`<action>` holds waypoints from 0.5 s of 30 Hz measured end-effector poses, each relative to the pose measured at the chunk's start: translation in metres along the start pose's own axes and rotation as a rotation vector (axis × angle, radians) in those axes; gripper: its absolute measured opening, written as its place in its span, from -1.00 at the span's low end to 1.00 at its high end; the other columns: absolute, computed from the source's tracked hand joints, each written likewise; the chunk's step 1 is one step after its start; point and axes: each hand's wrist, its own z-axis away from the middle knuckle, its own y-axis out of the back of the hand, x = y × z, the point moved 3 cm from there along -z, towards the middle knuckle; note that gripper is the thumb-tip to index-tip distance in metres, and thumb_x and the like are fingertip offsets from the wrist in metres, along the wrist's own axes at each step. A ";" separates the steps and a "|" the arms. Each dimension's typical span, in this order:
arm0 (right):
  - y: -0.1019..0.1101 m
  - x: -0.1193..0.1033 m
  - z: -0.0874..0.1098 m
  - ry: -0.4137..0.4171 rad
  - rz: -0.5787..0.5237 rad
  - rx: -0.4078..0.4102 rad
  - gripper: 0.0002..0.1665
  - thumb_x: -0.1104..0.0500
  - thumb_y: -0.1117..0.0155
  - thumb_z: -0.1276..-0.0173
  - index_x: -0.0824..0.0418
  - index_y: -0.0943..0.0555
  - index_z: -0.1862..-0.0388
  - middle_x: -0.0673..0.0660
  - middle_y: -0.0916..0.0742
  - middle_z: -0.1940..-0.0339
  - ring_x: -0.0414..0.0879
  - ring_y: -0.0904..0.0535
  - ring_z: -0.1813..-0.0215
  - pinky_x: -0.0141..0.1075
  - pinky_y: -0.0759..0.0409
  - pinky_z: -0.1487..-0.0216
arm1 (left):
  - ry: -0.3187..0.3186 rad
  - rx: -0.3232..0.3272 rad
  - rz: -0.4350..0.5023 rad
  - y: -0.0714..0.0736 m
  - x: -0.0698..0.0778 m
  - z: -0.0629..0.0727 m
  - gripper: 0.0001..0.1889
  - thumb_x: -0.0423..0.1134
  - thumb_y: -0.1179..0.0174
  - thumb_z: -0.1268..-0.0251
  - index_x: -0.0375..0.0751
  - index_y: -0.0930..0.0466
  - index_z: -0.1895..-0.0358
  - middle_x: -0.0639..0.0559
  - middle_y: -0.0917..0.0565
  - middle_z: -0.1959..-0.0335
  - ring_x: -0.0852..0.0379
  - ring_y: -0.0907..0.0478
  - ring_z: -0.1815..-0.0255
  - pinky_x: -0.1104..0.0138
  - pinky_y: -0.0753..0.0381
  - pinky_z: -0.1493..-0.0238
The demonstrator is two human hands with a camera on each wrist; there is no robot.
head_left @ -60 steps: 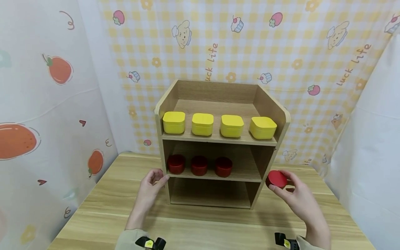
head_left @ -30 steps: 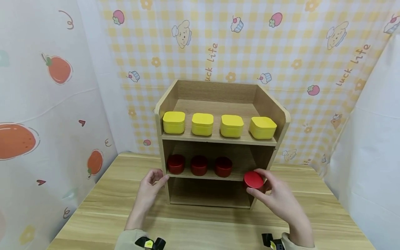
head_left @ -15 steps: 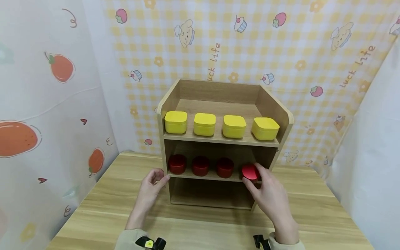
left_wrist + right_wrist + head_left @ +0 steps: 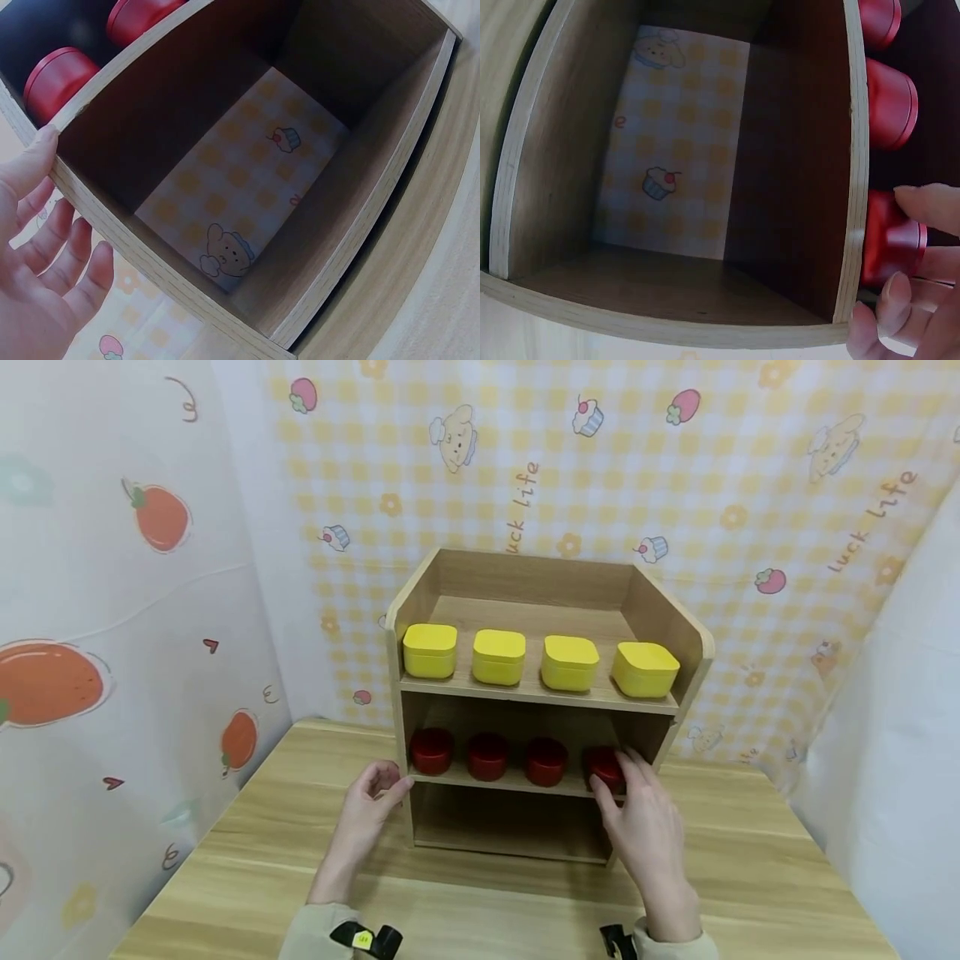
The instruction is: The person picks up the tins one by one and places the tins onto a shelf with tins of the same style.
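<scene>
My right hand (image 4: 645, 818) holds a round red tin (image 4: 600, 766) between thumb and fingers at the right end of the middle tier of a wooden shelf (image 4: 510, 695). In the right wrist view the thumb and fingertips lie around this tin's side and lid edge. Left of it on the same tier stand three more red tins: one near the left wall (image 4: 432, 752), a middle one (image 4: 487, 757) and one right of centre (image 4: 546, 762). At the shelf's left side, my left hand (image 4: 367, 806) rests its thumb tip on the front edge, its other fingers loosely bent beside the panel.
Several yellow square lidded boxes (image 4: 498, 657) stand in a row on the top tier. The bottom compartment (image 4: 240, 172) shows the patterned backdrop through its back. Under the shelf lies a wood-grain table (image 4: 480, 910); printed curtains (image 4: 525, 460) hang behind and at both sides.
My right hand has carried the red tin leftward from outside the shelf's right side and set it into the middle tier's right end. The left hand stays at the shelf's left edge.
</scene>
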 end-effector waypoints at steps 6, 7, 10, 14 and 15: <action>-0.001 -0.004 0.000 -0.011 -0.004 -0.012 -0.45 0.14 -0.41 -0.26 0.37 -0.56 -0.17 0.33 -0.56 -0.24 0.34 -0.55 -0.10 0.22 -0.54 0.16 | 0.010 0.014 -0.007 0.003 0.000 0.003 -0.74 -0.29 -0.31 -0.30 -0.33 -0.45 0.12 -0.02 -0.52 0.26 0.17 -0.50 0.25 0.36 -0.57 0.33; 0.000 -0.004 0.000 -0.009 -0.014 -0.015 -0.45 0.14 -0.42 -0.26 0.36 -0.55 -0.17 0.33 -0.54 -0.25 0.34 -0.54 -0.10 0.23 -0.54 0.14 | 0.010 0.013 -0.006 0.003 0.000 0.003 -0.74 -0.29 -0.31 -0.30 -0.34 -0.45 0.12 -0.02 -0.52 0.25 0.17 -0.50 0.25 0.36 -0.57 0.33; 0.002 -0.005 0.001 0.004 -0.041 -0.024 -0.43 0.14 -0.43 -0.24 0.32 -0.55 -0.19 0.35 -0.51 -0.28 0.35 -0.54 -0.11 0.22 -0.53 0.12 | 0.012 0.008 0.008 0.002 0.000 0.002 -0.73 -0.29 -0.31 -0.30 -0.35 -0.45 0.11 -0.04 -0.51 0.24 0.17 -0.50 0.24 0.38 -0.56 0.33; 0.007 -0.007 0.002 0.019 -0.058 -0.029 -0.45 0.13 -0.42 -0.26 0.28 -0.54 -0.20 0.34 -0.48 -0.29 0.19 -0.64 0.17 0.09 -0.57 0.24 | 0.016 -0.005 0.012 0.001 0.000 0.001 -0.72 -0.29 -0.31 -0.30 -0.35 -0.45 0.08 -0.06 -0.51 0.20 0.16 -0.50 0.20 0.37 -0.57 0.30; 0.009 -0.008 0.002 0.017 -0.064 -0.034 -0.45 0.12 -0.41 -0.26 0.27 -0.54 -0.20 0.33 -0.48 -0.29 0.12 -0.64 0.23 0.05 -0.56 0.27 | 0.020 -0.005 0.009 0.001 0.000 0.002 -0.72 -0.29 -0.31 -0.30 -0.35 -0.45 0.07 -0.05 -0.51 0.20 0.15 -0.50 0.19 0.36 -0.58 0.28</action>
